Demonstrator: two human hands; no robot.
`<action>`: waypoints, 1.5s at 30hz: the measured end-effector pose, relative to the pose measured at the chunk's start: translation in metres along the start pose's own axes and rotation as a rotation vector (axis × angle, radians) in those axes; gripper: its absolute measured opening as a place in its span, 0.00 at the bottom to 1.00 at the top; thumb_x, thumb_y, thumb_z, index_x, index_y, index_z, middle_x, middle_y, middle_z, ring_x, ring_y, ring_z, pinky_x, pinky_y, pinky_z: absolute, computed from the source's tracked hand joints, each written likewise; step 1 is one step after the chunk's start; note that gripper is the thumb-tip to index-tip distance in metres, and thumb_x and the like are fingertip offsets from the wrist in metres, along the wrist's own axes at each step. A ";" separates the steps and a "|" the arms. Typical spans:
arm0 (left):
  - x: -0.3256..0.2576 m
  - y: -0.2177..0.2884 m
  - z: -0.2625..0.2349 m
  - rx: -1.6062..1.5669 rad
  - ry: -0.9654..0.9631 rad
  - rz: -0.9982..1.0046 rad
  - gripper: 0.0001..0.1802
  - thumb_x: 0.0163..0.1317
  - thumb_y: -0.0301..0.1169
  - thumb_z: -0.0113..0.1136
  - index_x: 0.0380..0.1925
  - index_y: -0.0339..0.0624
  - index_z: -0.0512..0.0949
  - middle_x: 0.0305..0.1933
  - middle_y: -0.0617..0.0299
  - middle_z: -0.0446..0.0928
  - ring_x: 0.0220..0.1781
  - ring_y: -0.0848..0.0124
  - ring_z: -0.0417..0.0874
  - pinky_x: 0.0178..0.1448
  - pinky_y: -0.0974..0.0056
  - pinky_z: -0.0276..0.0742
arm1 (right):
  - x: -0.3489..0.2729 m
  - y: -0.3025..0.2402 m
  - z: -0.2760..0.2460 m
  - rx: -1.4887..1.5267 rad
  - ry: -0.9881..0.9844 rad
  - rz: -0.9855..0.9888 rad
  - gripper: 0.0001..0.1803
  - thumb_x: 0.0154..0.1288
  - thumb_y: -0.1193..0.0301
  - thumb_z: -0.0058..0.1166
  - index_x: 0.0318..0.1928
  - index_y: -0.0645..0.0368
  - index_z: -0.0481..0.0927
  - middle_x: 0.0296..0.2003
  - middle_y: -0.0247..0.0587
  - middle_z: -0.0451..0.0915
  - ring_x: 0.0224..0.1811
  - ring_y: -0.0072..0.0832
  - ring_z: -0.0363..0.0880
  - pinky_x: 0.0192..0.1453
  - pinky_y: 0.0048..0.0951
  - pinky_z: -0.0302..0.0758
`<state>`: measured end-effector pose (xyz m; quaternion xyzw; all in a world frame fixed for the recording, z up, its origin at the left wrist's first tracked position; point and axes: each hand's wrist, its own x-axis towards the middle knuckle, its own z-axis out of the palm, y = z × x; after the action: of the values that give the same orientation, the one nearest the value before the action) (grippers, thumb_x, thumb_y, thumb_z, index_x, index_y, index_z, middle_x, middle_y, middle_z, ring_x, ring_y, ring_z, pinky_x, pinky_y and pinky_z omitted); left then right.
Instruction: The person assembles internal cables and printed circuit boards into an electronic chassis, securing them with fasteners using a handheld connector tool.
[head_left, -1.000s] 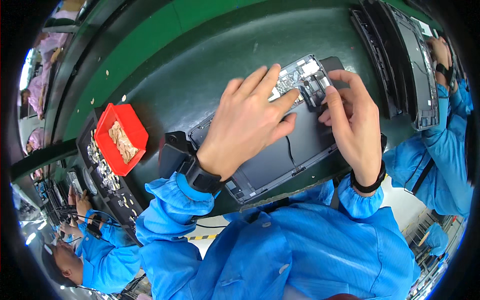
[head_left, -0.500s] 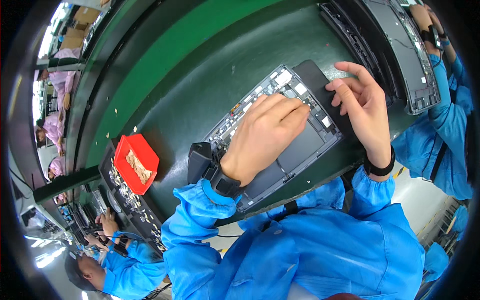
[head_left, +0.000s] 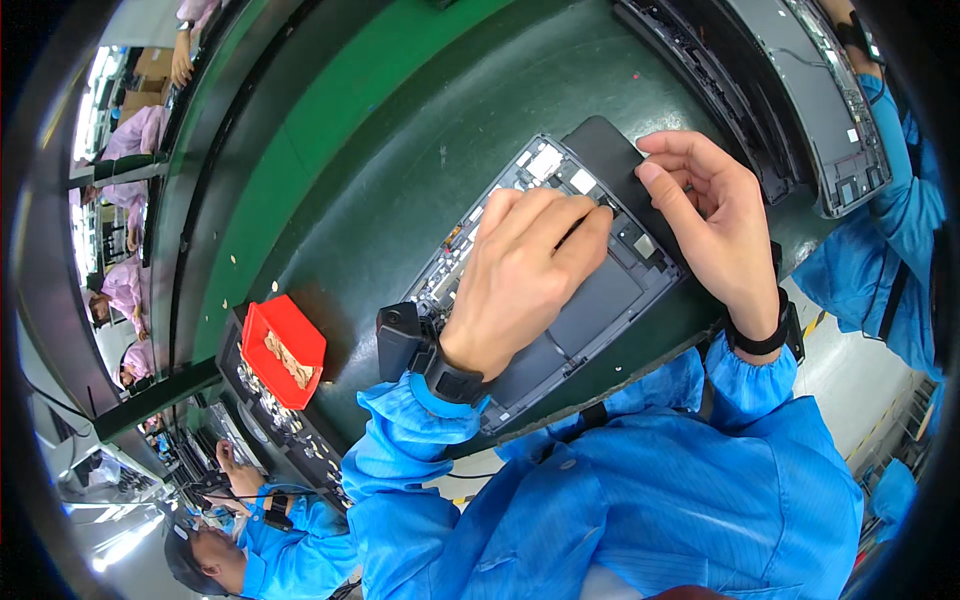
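An opened grey laptop base [head_left: 590, 290] lies at a slant on the green bench, its circuit parts and white stickers facing up. My left hand [head_left: 530, 270] is over its far half, closed, with fingertips bent down at the board; whatever they grip is hidden beneath the hand. Beyond the laptop's right edge, my right hand [head_left: 715, 215] hovers with loosely curled fingers, thumb and forefinger apart. A flat black panel [head_left: 605, 150] sticks out beside the laptop, close to those fingertips.
A red bin [head_left: 285, 350] of small tan pieces stands at left on a dark tray [head_left: 300, 430] strewn with small parts. More laptop bases [head_left: 800, 90] are stacked at the far right. Co-workers sit at lower left [head_left: 300, 520] and at right [head_left: 900, 200].
My right hand has shifted slightly left, and its thumb and forefinger have come nearer each other. The left hand stays over the board. The whole view has turned a little.
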<state>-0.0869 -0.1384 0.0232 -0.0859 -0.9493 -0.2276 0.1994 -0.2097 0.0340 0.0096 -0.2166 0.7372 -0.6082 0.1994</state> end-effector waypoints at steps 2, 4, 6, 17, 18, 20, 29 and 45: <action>0.000 0.003 0.000 0.029 0.011 -0.034 0.15 0.52 0.26 0.75 0.41 0.41 0.87 0.45 0.62 0.85 0.45 0.62 0.85 0.48 0.58 0.75 | -0.002 -0.001 0.001 -0.027 0.020 -0.021 0.13 0.71 0.74 0.62 0.53 0.66 0.84 0.35 0.33 0.85 0.33 0.13 0.79 0.32 0.18 0.70; -0.001 0.004 0.003 0.060 0.024 -0.069 0.14 0.51 0.26 0.75 0.41 0.42 0.88 0.44 0.63 0.85 0.47 0.62 0.85 0.49 0.59 0.74 | -0.004 0.000 0.000 -0.061 0.012 -0.019 0.13 0.71 0.74 0.62 0.53 0.66 0.84 0.35 0.33 0.86 0.31 0.13 0.78 0.31 0.18 0.69; -0.005 0.003 0.010 0.013 0.057 -0.076 0.14 0.51 0.27 0.76 0.40 0.44 0.88 0.44 0.64 0.85 0.48 0.63 0.85 0.48 0.60 0.73 | -0.006 -0.004 -0.001 -0.094 0.001 -0.019 0.13 0.70 0.75 0.62 0.52 0.65 0.84 0.35 0.33 0.86 0.30 0.12 0.77 0.30 0.19 0.68; -0.019 0.048 0.009 0.184 -0.158 -0.230 0.38 0.57 0.48 0.73 0.60 0.33 0.79 0.69 0.50 0.75 0.74 0.57 0.71 0.71 0.48 0.67 | -0.021 0.003 0.005 -0.645 0.093 -0.236 0.14 0.71 0.68 0.61 0.49 0.66 0.81 0.42 0.53 0.80 0.47 0.50 0.79 0.53 0.44 0.74; -0.024 0.055 0.009 0.158 -0.221 -0.275 0.46 0.57 0.52 0.72 0.66 0.27 0.74 0.74 0.45 0.70 0.79 0.53 0.67 0.77 0.46 0.64 | -0.021 0.000 0.008 -0.661 0.076 -0.232 0.14 0.72 0.68 0.61 0.48 0.67 0.80 0.42 0.54 0.80 0.47 0.51 0.78 0.54 0.44 0.74; -0.033 0.057 0.012 0.072 -0.241 -0.299 0.53 0.58 0.53 0.72 0.71 0.20 0.65 0.78 0.35 0.62 0.83 0.46 0.59 0.84 0.42 0.54 | -0.022 0.002 0.009 -0.671 0.050 -0.268 0.16 0.72 0.66 0.60 0.48 0.69 0.78 0.42 0.55 0.79 0.48 0.53 0.77 0.54 0.45 0.73; -0.050 0.045 0.022 -0.004 -0.087 -0.145 0.48 0.60 0.48 0.70 0.68 0.17 0.66 0.76 0.32 0.63 0.82 0.42 0.59 0.84 0.45 0.56 | -0.031 -0.001 -0.001 -0.528 -0.122 0.024 0.18 0.78 0.61 0.60 0.52 0.65 0.77 0.32 0.37 0.80 0.33 0.20 0.76 0.39 0.24 0.72; -0.106 0.017 -0.135 0.031 0.368 -0.078 0.25 0.64 0.39 0.67 0.55 0.32 0.79 0.55 0.42 0.82 0.57 0.45 0.83 0.61 0.49 0.79 | -0.014 0.037 0.002 -0.473 -0.125 -0.099 0.29 0.74 0.62 0.66 0.63 0.74 0.78 0.34 0.31 0.82 0.35 0.13 0.75 0.39 0.18 0.72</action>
<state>0.0597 -0.1938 0.0962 -0.0027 -0.9029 -0.2322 0.3617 -0.1998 0.0463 -0.0268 -0.3303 0.8337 -0.4132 0.1585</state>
